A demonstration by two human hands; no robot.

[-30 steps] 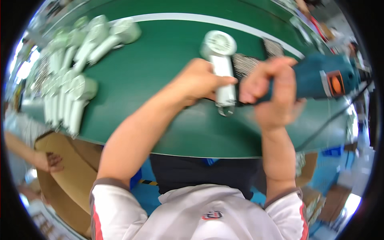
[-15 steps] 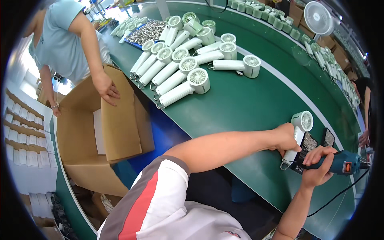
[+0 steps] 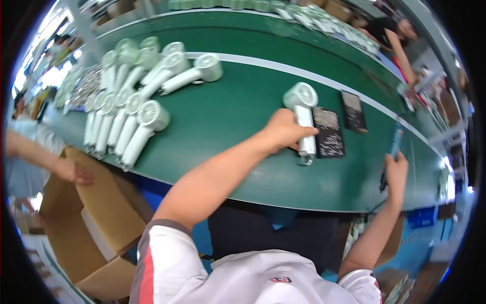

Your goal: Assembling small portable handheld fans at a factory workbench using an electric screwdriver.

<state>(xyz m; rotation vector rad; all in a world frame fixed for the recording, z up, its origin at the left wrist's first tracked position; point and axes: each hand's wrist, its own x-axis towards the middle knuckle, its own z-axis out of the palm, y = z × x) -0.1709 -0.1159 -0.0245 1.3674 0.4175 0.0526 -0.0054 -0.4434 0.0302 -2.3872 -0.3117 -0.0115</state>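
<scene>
Your left hand (image 3: 283,130) is clamping the handle of the white plastic handheld fan (image 3: 302,114), pinning it flat on the green table (image 3: 238,106), likely to steady it. Your right hand (image 3: 396,169), at 3 o'clock of the fan, is gripping a blue power screwdriver (image 3: 394,147) near the table's near edge. Two black rectangular trays (image 3: 340,122) are lying just beside the fan. At 10 o'clock, a batch of matching white fans (image 3: 132,96) is sitting well apart, leaving open belt between.

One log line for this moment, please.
left hand: grips white handheld fan on green table | right hand: holds blue power tool, raised
</scene>
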